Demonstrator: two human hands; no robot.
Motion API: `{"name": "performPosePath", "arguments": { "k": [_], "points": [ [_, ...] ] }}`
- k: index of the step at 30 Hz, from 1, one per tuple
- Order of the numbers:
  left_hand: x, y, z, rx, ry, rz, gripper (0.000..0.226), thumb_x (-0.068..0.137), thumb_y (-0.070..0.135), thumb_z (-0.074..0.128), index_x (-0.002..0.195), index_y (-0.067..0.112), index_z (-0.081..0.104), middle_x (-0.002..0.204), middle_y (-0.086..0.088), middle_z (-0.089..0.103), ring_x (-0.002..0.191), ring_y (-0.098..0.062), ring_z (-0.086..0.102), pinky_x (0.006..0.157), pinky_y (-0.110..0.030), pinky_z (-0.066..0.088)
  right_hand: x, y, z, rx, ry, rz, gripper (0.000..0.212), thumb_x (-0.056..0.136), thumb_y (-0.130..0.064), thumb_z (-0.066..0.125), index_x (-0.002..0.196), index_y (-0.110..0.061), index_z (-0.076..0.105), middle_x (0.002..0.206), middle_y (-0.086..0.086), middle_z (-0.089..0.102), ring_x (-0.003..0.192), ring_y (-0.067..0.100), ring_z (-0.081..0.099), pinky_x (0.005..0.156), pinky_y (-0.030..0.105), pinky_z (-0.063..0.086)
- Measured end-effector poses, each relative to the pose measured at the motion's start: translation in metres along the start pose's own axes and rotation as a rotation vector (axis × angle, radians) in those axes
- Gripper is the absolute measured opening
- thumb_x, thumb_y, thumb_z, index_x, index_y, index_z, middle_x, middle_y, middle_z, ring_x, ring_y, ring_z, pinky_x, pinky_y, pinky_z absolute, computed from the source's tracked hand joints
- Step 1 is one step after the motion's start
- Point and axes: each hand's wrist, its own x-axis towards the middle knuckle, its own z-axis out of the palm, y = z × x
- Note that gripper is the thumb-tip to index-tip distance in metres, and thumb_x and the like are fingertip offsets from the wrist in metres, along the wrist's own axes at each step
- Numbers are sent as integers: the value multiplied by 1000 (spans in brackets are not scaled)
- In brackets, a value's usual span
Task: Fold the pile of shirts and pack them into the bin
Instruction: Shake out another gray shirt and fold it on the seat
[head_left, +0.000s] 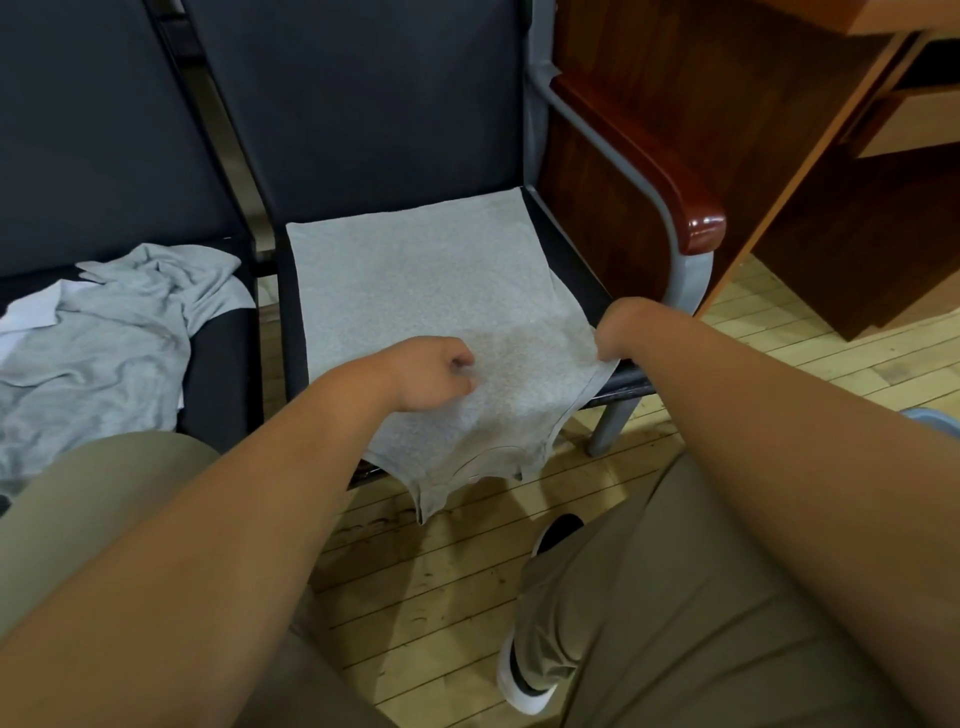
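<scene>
- Shirt (431, 291) lies flat on the seat (571, 270), far hem straight & just short of the backrest (363, 104).
- Its near end, the collar side, spills over the seat's front edge & hangs above the floor (441, 582).
- Shirt's left edge runs approx. along the seat's left edge. On the right a dark strip of seat shows bare.
- R hand (621, 330) grips the shirt's right edge near the front corner, cloth lifted a bit there.
- L hand (434, 374) rests on the shirt near the front edge, fingers curled. We can't tell if it nips cloth or only sits on it.
- Room: floor is open between our knees & in front of the seat. A narrow gap splits this seat from the next one on the left.
- Pile (104, 332) of grey shirts lies crumpled on that left seat, well apart from the flat shirt, w/ one flap reaching twd the gap.
- Armrest (675, 197), red-brown on a grey tube, stands just beside R hand & bounds the seat's right side.
- Desk (831, 208) is right behind the armrest, closing off that side.
- Our shoe (524, 675) is on the floor below the hanging collar end, apart from it.
- Blue rim (932, 418) peeks out behind the R arm at the frame edge. We can't tell what it is.
</scene>
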Motion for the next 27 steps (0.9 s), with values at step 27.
{"name": "performPosePath", "arguments": {
  "k": [27],
  "points": [
    [-77,-101,-9,-352,-196,-776,45,98,48,71,112,7,66,99,-7,67,90,-21,70,71,-29,53,-31,-90,19,-75,-24,-416,22,105,-28,58,102,-7,66,106,11,64,90,26,61,76,36,49]
  ]
}}
